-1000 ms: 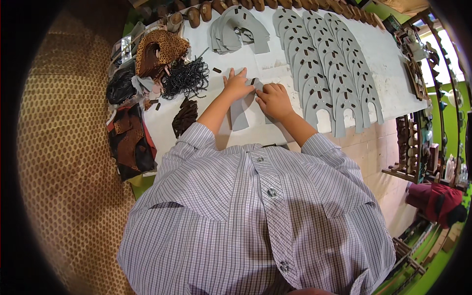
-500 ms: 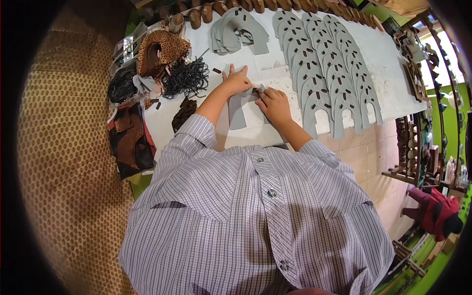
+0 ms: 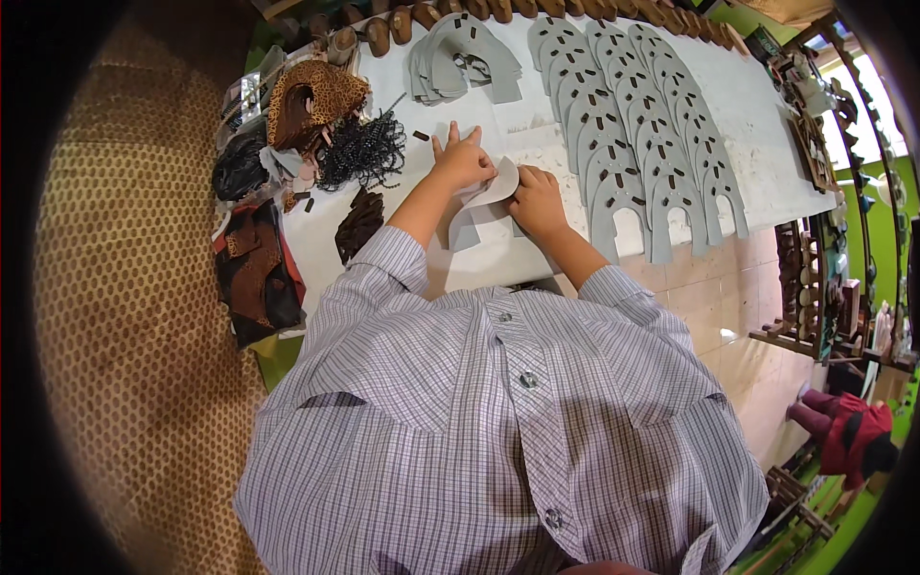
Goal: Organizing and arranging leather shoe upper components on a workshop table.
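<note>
A grey U-shaped cut piece (image 3: pixel 497 186) lies on the white table in front of me, its curved far part bent up so that a paler side shows. My left hand (image 3: pixel 464 161) pinches its upper edge between thumb and forefinger, the other fingers stretched away. On the opposite side my right hand (image 3: pixel 539 203) grips the piece's edge with curled fingers. One small dark brown strip (image 3: pixel 422 136) lies just left of my left hand. A pile of similar dark strips (image 3: pixel 360 223) sits beside my left forearm.
Overlapping grey U-shaped pieces with dark tabs (image 3: pixel 613 134) form columns at right. More grey pieces (image 3: pixel 462 59) are stacked at the back. Shoe lasts (image 3: pixel 503 10) line the far edge. Black cord (image 3: pixel 364 153) and leopard-print material (image 3: pixel 316 96) lie left. Another person (image 3: pixel 848 436) is at far right.
The far part of the grey piece has been lifted and bent over, showing its paler side. A dark strip seen between my hands earlier is now out of sight.
</note>
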`<control>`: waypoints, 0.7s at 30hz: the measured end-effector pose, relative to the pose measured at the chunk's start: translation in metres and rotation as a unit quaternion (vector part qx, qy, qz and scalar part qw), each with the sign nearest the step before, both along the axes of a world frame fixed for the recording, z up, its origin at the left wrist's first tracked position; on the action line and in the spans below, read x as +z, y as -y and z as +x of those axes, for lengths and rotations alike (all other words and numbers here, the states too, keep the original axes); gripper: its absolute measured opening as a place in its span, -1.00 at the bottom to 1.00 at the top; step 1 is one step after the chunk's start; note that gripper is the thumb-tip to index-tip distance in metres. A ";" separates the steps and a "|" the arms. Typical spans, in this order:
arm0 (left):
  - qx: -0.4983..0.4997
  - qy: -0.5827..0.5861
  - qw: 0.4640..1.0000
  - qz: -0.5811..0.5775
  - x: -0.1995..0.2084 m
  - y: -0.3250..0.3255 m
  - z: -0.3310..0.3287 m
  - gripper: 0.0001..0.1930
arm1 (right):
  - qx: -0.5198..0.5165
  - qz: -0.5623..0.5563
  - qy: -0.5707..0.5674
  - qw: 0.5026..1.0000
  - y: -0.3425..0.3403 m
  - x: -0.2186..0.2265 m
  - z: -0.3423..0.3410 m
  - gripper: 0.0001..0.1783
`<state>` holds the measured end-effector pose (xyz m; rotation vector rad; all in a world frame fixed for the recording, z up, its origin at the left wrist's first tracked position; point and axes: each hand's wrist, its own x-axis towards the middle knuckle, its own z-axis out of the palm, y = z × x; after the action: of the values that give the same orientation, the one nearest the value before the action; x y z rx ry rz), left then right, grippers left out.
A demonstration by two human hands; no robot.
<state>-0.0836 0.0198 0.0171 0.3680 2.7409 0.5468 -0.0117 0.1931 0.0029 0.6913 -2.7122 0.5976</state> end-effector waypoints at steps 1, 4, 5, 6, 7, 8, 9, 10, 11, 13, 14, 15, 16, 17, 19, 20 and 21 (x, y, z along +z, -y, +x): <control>-0.004 -0.008 1.000 -0.012 0.001 -0.001 0.001 -0.85 | -0.004 0.003 -0.001 1.000 0.000 -0.001 0.000 -0.72; -0.003 -0.026 0.999 -0.035 0.000 -0.003 0.003 -0.85 | -0.001 0.005 -0.004 1.000 0.001 -0.001 -0.001 -0.73; -0.001 -0.026 0.999 -0.036 -0.002 -0.002 0.004 -0.85 | 0.007 0.003 -0.007 1.000 0.001 -0.001 -0.001 -0.74; -0.002 -0.042 0.998 -0.039 -0.005 -0.001 0.005 -0.85 | 0.008 0.003 -0.006 1.000 0.002 0.000 -0.001 -0.74; -0.002 -0.058 0.997 -0.043 -0.008 0.000 0.005 -0.85 | 0.007 -0.015 -0.008 1.000 0.004 0.000 0.000 -0.76; -0.004 -0.059 0.997 -0.042 -0.004 -0.003 0.006 -0.85 | 0.002 -0.030 -0.013 0.999 0.004 0.000 0.000 -0.77; -0.014 -0.065 0.996 -0.052 -0.001 -0.006 0.008 -0.85 | 0.000 -0.029 -0.014 0.999 0.002 0.000 0.000 -0.77; -0.024 -0.071 0.995 -0.063 0.003 -0.009 0.009 -0.85 | -0.002 -0.028 -0.015 0.999 0.001 0.000 0.000 -0.79; -0.021 -0.071 0.995 -0.064 0.003 -0.008 0.010 -0.85 | 0.001 -0.029 -0.014 0.999 0.001 0.000 0.000 -0.80; -0.015 -0.079 0.995 -0.060 0.002 -0.007 0.011 -0.87 | 0.004 -0.017 -0.013 1.000 0.001 0.000 0.000 -0.77; -0.015 -0.079 0.995 -0.060 0.002 -0.006 0.012 -0.87 | 0.004 -0.004 -0.011 1.000 0.001 0.000 0.000 -0.75; -0.017 -0.082 0.995 -0.052 0.002 -0.006 0.012 -0.87 | 0.004 -0.005 -0.011 1.000 0.002 0.001 0.000 -0.75; -0.019 -0.086 0.995 -0.044 0.002 -0.006 0.012 -0.87 | 0.001 -0.018 -0.014 1.000 0.002 0.001 0.001 -0.78; -0.019 -0.086 0.995 -0.044 0.001 -0.005 0.013 -0.87 | -0.002 -0.032 -0.016 0.999 0.002 0.002 0.001 -0.81; -0.002 -0.094 0.996 0.005 -0.001 -0.005 0.014 -0.93 | -0.004 -0.034 -0.011 0.999 0.002 0.002 0.001 -0.80; -0.001 -0.095 0.995 0.004 -0.002 -0.005 0.014 -0.93 | -0.006 -0.035 -0.005 0.999 0.002 0.002 0.001 -0.79; 0.002 -0.103 0.995 0.004 -0.004 -0.005 0.015 -0.93 | -0.005 -0.035 -0.005 0.999 0.002 0.003 0.000 -0.79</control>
<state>-0.0688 0.0249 0.0131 0.4433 2.9377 0.5489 -0.0112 0.1907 0.0054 0.6604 -2.6694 0.6817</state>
